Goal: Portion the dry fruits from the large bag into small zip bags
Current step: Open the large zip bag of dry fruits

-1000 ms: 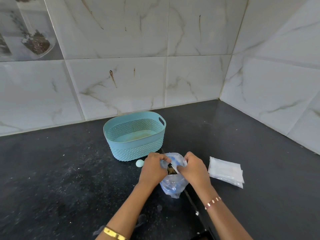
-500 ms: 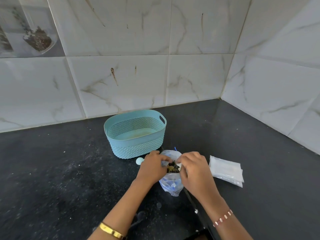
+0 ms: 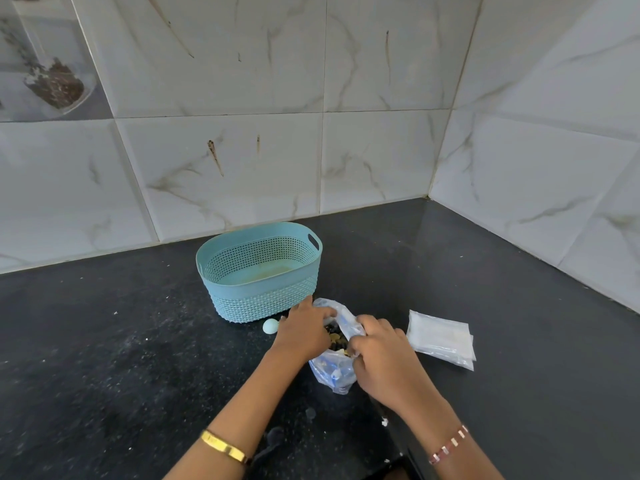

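A clear large bag (image 3: 334, 372) with blue print stands on the black counter, just in front of the basket. Its mouth is spread wide, and dark and yellow dry fruits (image 3: 335, 337) show inside. My left hand (image 3: 303, 332) grips the left edge of the mouth. My right hand (image 3: 384, 355) grips the right edge, fingers curled over the plastic. A flat stack of small clear zip bags (image 3: 440, 337) lies on the counter to the right of my right hand, apart from it.
A light blue perforated basket (image 3: 259, 271) stands behind the bag, nothing visible in it. A small pale blue round object (image 3: 270, 326) lies at its front left foot. Tiled walls close the back and right. Black counter (image 3: 104, 358) stretches left.
My hands have pulled the bag's mouth wider apart, so more of the dry fruits show. The view has dipped slightly closer to the counter.
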Motion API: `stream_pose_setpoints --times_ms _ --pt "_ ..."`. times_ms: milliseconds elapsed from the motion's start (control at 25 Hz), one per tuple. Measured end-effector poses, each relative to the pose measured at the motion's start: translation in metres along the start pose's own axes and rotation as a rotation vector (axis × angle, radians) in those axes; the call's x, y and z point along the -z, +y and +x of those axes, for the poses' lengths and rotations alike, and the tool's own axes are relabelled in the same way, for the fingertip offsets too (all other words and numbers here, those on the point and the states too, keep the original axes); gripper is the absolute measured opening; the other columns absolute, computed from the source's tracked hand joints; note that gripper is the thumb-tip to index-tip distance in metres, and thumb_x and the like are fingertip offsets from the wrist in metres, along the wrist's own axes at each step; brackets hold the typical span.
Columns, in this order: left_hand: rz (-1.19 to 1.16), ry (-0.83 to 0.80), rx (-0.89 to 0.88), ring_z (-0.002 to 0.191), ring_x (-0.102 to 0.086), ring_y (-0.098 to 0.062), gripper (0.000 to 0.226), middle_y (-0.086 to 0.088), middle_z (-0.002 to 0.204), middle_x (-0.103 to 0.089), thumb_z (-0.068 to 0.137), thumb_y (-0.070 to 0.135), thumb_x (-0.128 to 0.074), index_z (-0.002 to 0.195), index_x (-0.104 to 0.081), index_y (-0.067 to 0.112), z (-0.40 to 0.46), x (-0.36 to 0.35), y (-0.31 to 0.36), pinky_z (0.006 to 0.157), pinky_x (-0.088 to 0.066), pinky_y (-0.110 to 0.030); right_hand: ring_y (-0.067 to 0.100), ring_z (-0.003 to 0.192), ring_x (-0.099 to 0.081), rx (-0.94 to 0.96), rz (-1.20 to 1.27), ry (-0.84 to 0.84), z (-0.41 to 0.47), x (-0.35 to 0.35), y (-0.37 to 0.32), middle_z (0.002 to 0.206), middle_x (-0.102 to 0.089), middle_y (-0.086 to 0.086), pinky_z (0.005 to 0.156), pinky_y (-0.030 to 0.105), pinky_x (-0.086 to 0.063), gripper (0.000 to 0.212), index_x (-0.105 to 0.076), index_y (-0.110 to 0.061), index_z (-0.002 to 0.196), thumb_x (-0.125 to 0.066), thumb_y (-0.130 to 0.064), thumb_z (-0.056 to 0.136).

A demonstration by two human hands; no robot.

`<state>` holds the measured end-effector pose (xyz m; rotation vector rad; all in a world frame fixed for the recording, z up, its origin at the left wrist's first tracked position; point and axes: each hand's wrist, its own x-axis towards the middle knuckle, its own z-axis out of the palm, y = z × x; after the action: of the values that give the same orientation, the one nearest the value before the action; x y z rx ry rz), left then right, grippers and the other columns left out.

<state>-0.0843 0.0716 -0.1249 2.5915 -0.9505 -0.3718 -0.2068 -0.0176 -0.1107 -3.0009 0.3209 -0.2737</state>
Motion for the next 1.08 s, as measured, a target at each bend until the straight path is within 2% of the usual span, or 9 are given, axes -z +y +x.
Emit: stream_pose_setpoints --times_ms 120,320,440,520,640,760,840,960,1080 --pt "-0.088 0.007 -0.005 0.130 -0.035 -0.031 0.040 -0.011 0.140 -0.035 0.083 0.018 -0.053 0.122 -0.055 0.030 -0.009 0.000 -0.001 0.104 -0.036 -0.050 0.019 0.123 -0.039 -0.028 -0.011 -0.030 0.009 -0.002 0.001 0.144 -0.035 0.002 0.099 0.034 -0.035 0.035 -0.057 -0.021 0.124 -0.039 -0.025 0.095" --pt "-0.022 -0.096 0.021 0.144 -0.011 -0.031 0.060 -0.011 0.156 -0.010 0.082 0.014 -0.055 0.133 -0.041 0.042 -0.019 0.003 -0.004 0.111 -0.025 -0.055 0.020 0.105 -0.047 -0.267 -0.046 0.029 0.018 -0.014 0.009 0.118 -0.049 0.003 0.086 0.034 -0.038 0.036 -0.060 -0.019 0.118 -0.040 -0.032 0.091" --pt "-0.021 -0.092 -0.033 0.145 -0.007 -0.028 0.061 -0.012 0.157 -0.009 0.081 0.012 -0.055 0.134 -0.042 0.040 -0.023 0.007 -0.005 0.113 -0.023 -0.053 0.017 0.101 -0.051 -0.232 0.159 0.059 0.017 -0.022 0.020 0.117 -0.052 0.003 0.084 0.030 -0.046 0.031 -0.064 -0.016 0.114 -0.047 -0.026 0.090" --pt "-0.238 -0.078 -0.101 0.145 -0.010 -0.022 0.057 -0.010 0.153 -0.019 0.079 0.006 -0.056 0.129 -0.050 0.034 -0.027 0.009 -0.007 0.113 -0.027 -0.039 0.014 0.099 -0.055 -0.160 0.363 0.206 0.011 -0.025 0.021 0.120 -0.054 0.000 0.079 0.020 -0.047 0.025 -0.069 -0.013 0.106 -0.054 -0.013 0.086" --pt "-0.747 0.055 -0.073 0.128 -0.041 -0.022 0.036 0.001 0.123 -0.047 0.080 0.002 -0.057 0.109 -0.056 0.023 -0.032 0.010 -0.009 0.084 -0.040 -0.017 0.012 0.092 -0.059 -0.246 0.649 0.431 0.002 -0.024 0.018 0.111 -0.056 -0.004 0.073 0.013 -0.047 0.028 -0.064 -0.016 0.110 -0.058 -0.008 0.084" --pt "-1.033 0.125 0.248 0.106 -0.057 -0.023 0.027 -0.003 0.114 -0.056 0.087 0.023 -0.057 0.112 -0.046 0.019 -0.031 0.002 -0.011 0.086 -0.050 -0.037 0.017 0.100 -0.060 -0.566 0.878 0.217 0.005 -0.028 0.016 0.110 -0.059 0.001 0.082 0.030 -0.052 0.048 -0.042 -0.017 0.133 -0.057 -0.025 0.089" --pt "-1.075 0.012 0.364 0.099 -0.062 -0.024 0.033 -0.007 0.111 -0.062 0.091 0.040 -0.049 0.116 -0.047 0.018 -0.033 -0.007 -0.014 0.086 -0.053 -0.041 0.019 0.096 -0.063 -0.662 1.087 0.047 0.007 -0.033 0.014 0.107 -0.062 0.005 0.077 0.037 -0.057 0.039 -0.046 -0.016 0.127 -0.055 -0.028 0.090" --pt "-1.213 -0.053 0.340 0.094 -0.065 -0.024 0.037 -0.011 0.108 -0.065 0.094 0.043 -0.043 0.115 -0.052 0.015 -0.036 -0.013 -0.012 0.078 -0.055 -0.038 0.019 0.092 -0.064 -0.676 1.193 0.019 0.009 -0.034 0.011 0.106 -0.062 0.007 0.073 0.038 -0.059 0.017 -0.053 -0.019 0.107 -0.052 -0.026 0.092" --pt "-1.316 -0.054 0.300 0.098 -0.065 -0.025 0.036 -0.011 0.113 -0.065 0.096 0.040 -0.042 0.118 -0.053 0.015 -0.024 -0.013 -0.010 0.081 -0.055 -0.038 0.018 0.092 -0.063 -0.701 1.172 0.029 0.025 -0.032 0.017 0.107 -0.061 0.007 0.074 0.036 -0.058 0.015 -0.051 -0.020 0.106 -0.050 -0.028 0.093"
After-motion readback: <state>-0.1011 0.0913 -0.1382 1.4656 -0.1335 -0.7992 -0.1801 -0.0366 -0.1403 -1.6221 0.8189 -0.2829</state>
